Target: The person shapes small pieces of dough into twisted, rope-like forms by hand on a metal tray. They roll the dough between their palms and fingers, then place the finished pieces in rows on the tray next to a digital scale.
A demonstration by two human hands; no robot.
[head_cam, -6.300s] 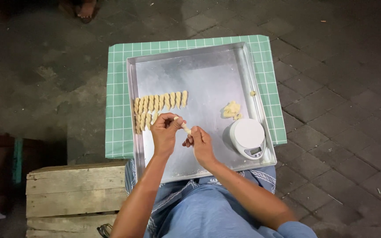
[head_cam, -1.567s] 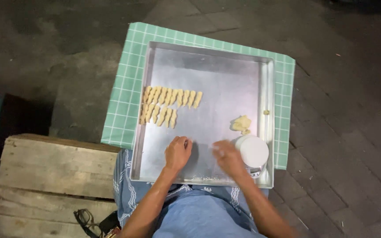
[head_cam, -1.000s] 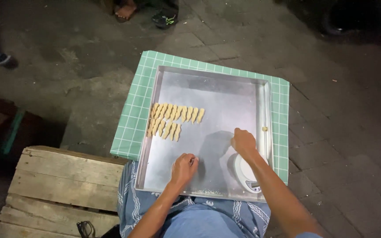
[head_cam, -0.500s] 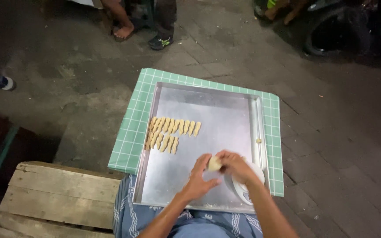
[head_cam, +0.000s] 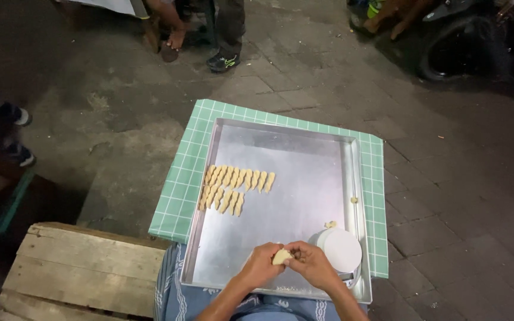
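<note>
- Left hand (head_cam: 261,266) and right hand (head_cam: 310,263) meet over near edge of metal tray (head_cam: 304,178), fingers pinched on a small dough lump (head_cam: 281,257) between them.
- White round scale (head_cam: 340,249) just beside right hand, on tray.
- Two rows of shaped dough pieces (head_cam: 233,187) on tray's left part.
- Tray sits on green grid mat (head_cam: 188,172); wooden crate (head_cam: 84,270) to the left.

- I'm sitting outdoors on a paved yard or street-side spot, at night: the ground (head_cam: 459,196) around me is grey paving blocks and rough concrete, lit only near me.
- My workbench is makeshift: a metal tray (head_cam: 304,178) on a green checked mat (head_cam: 179,190), beside a rough wooden crate (head_cam: 84,267).
- Other people's feet in shoes (head_cam: 224,59) stand nearby, and a vehicle tyre (head_cam: 447,53) sits at the dark edge.
</note>
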